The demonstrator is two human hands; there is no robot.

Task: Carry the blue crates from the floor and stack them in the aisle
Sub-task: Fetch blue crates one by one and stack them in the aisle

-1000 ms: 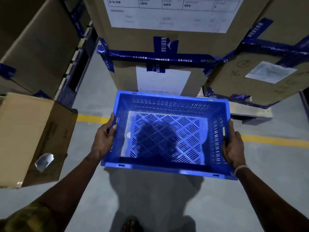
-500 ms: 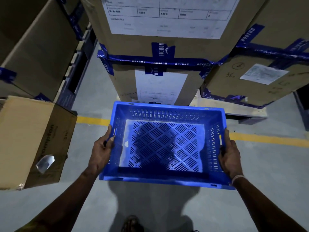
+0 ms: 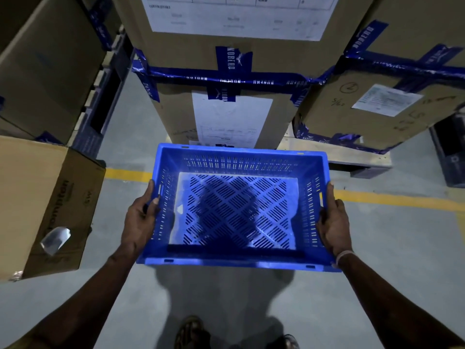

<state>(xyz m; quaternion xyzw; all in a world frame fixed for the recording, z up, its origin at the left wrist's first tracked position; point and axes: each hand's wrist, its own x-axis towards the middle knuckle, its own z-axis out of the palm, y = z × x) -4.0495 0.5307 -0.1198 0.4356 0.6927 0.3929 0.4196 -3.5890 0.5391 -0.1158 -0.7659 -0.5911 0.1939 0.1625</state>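
Both hands, left hand (image 3: pixel 139 217) and right hand (image 3: pixel 333 222), grip the short sides of one empty blue crate (image 3: pixel 236 210), held above the floor (image 3: pixel 390 235) before stacked cartons (image 3: pixel 226 71). No stack shows; setting down remains.

"NOBERO" on blue tape (image 3: pixel 227 79); "5/60" handwritten on rt carton (image 3: pixel 377 107).

Bare forearms; pale wristband (image 3: pixel 344 255) (right wrist); sandals (image 3: pixel 191 332).

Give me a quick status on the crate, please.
Both hands, left and right, grip the blue crate. Crate empty, off the floor. Taped cartons close ahead.
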